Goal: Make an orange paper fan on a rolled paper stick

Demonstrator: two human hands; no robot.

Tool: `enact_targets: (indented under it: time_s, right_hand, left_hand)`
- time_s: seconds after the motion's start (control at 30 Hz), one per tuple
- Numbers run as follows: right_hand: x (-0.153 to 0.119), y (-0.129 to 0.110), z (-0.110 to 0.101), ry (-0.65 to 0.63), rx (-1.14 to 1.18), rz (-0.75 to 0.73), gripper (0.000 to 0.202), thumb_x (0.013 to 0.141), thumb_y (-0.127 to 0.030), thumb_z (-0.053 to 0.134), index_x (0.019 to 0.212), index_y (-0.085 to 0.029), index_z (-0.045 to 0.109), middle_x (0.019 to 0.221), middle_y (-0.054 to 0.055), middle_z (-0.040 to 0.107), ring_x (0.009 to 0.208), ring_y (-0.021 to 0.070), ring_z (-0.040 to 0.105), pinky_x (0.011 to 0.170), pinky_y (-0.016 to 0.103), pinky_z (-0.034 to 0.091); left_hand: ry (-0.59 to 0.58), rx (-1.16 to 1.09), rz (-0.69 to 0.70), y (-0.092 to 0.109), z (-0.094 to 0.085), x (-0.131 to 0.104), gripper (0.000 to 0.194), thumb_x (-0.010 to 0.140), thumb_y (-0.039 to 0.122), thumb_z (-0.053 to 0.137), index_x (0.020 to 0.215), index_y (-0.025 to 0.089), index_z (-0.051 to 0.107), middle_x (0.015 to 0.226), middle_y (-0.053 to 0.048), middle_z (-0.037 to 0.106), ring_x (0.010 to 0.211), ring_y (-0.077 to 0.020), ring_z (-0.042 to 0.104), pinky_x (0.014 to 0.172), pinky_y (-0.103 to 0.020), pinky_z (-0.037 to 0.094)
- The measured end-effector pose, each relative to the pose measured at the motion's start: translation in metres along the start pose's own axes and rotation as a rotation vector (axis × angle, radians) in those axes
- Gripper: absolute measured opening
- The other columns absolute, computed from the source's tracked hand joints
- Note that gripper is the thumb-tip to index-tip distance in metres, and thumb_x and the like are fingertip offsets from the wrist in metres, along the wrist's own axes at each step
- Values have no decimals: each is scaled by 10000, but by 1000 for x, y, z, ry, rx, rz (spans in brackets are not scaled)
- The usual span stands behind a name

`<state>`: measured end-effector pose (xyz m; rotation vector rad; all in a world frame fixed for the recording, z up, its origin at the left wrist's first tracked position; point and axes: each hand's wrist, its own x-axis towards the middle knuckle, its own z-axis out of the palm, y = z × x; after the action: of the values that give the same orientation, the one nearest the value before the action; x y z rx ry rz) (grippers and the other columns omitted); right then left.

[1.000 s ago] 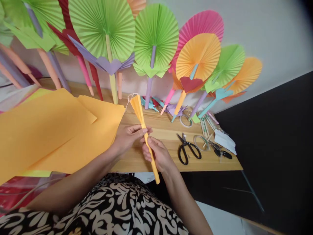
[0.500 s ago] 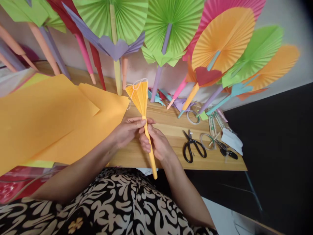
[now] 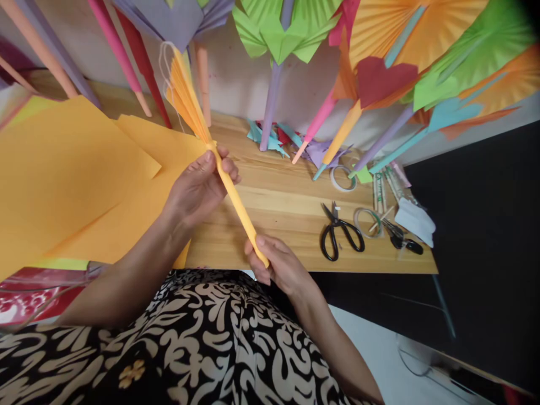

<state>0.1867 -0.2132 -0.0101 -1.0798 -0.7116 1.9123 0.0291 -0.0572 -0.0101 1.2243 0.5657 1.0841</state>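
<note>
A folded orange paper fan (image 3: 188, 98) on a rolled yellow-orange paper handle (image 3: 237, 202) is held slantwise over the table's front part. White string (image 3: 165, 56) hangs loosely at the fan's top end. My left hand (image 3: 201, 183) is closed around the upper handle, just under the pleats, thumb on top. At the handle's lower end, my right hand (image 3: 276, 261) pinches it between thumb and fingers.
Large orange sheets (image 3: 84, 180) cover the table's left side. Black scissors (image 3: 337, 230), tape rolls (image 3: 343, 178), a second pair of scissors (image 3: 400, 239) and paper scraps (image 3: 323, 152) lie to the right. Finished paper fans (image 3: 386, 84) lean along the wall.
My left hand has moved left and up with the fan, which now tilts further left. My right hand has slid down to the handle's lower end. The view has shifted slightly.
</note>
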Motion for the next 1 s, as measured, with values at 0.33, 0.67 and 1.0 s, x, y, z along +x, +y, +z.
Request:
enact_targets:
  time_s: [0.33, 0.67, 1.0]
  right_hand:
    - [-42, 1, -33, 276, -254, -76, 445, 903, -593, 599, 983, -179, 739, 754, 23, 668, 614, 118, 598, 574, 258, 501]
    - [0, 12, -6, -146, 218, -74, 453, 924, -521, 619, 1222, -187, 690, 667, -19, 647, 495, 68, 535, 479, 197, 433]
    - [12, 2, 0, 77, 121, -334, 352, 892, -471, 683, 1117, -202, 706, 627, -57, 562, 529, 60, 474, 510, 193, 407]
  left_hand:
    - [-32, 267, 30, 1, 4, 1, 559, 1004, 655, 224, 1281, 316, 571, 977, -58, 660, 902, -221, 617, 782, -389, 517]
    - [127, -589, -197, 7, 13, 2, 206, 994, 332, 566, 1065, 194, 701, 740, 13, 603, 683, -104, 582, 641, -202, 496]
    - [-280, -396, -450, -3, 36, -27, 378, 848, 316, 775, 1212, 244, 705, 966, -41, 739, 746, -129, 646, 686, -244, 521]
